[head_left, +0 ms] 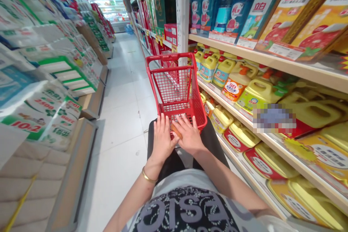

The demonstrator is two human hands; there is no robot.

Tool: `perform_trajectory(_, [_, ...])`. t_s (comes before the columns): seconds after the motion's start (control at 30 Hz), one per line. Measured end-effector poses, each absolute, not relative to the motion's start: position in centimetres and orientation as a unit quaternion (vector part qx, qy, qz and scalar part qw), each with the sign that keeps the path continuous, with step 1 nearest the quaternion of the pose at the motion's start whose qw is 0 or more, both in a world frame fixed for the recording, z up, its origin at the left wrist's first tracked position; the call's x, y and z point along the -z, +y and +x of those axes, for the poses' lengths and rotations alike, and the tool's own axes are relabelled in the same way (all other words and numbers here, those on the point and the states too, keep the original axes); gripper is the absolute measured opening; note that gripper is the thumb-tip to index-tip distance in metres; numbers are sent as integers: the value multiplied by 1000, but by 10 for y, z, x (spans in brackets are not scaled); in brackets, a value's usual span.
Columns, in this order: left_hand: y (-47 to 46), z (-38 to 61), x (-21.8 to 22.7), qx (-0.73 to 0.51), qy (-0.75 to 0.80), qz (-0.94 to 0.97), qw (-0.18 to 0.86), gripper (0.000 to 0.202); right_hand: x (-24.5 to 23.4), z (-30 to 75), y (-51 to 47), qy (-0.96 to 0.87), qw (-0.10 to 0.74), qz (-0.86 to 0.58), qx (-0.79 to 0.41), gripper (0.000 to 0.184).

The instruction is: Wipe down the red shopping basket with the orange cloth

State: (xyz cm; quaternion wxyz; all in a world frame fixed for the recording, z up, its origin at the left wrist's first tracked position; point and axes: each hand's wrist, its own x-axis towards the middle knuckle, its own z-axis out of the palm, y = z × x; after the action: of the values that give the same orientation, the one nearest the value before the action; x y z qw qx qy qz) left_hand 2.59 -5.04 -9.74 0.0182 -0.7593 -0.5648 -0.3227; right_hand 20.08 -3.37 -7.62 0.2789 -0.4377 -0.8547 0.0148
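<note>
My left hand lies palm down with its fingers stretched forward, over the near end of a red plastic shopping basket. Beside it, my right hand is also flat, its fingers spread over the basket's near rim. An orange-brown object shows between the hands, partly under my right fingers; its kind cannot be made out. The two thumbs nearly meet beside it. The basket has lattice walls and stands in front of my knees, its tall frame at the far end.
Right, shelves hold blue pump bottles and yellow detergent jugs. Packs of tissue paper are stacked along the left on low platforms. A tiled aisle floor runs ahead to a lit display cooler.
</note>
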Motion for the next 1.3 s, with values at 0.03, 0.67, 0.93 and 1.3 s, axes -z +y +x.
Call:
perform_trajectory(0.03, [-50, 26, 97, 321, -563, -761, 18, 102, 76, 209, -33, -849, 280, -448, -12, 50])
perform_trajectory(0.67, [-50, 28, 98, 323, -565, -759, 14, 106, 71, 233, -28, -805, 280, -523, -4, 47])
perform_trajectory(0.93, [-49, 28, 101, 334, -570, -751, 13, 106, 75, 227, -28, -780, 295, -553, 9, 49])
perform_trajectory(1.3, [-49, 29, 101, 340, -557, -758, 13, 110, 68, 260, -24, -759, 284, -585, 15, 48])
